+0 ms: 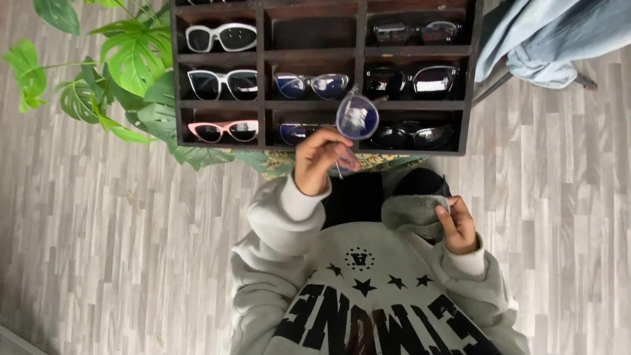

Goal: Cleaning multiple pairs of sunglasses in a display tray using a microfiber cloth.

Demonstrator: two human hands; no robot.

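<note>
Left hand [320, 159] pinches a pair of clear-lens glasses [357, 117] by the frame, fingers closed on it, raised in front of the rack so the lens faces the camera, probably for a look at the lens surface. Right hand [458, 227] is closed on a grey cloth [413, 215], held low against the grey sweatshirt [368, 289], well apart from the glasses

Dark wooden rack [264, 79] stands on the pale plank floor [98, 230] just past the hands, split into a grid of open slots, one pair per slot:
- left column: white sunglasses [221, 37], a second white-framed pair [223, 83], pink cat-eye pair [223, 130]
- middle column: top slot looks empty, blue-tinted pair [311, 85], bottom pair partly hidden behind the left hand
- right column: three dark pairs, top one [414, 31]

Green leafy plant [125, 72] sits left of the rack, light denim fabric [552, 39] top right
</note>
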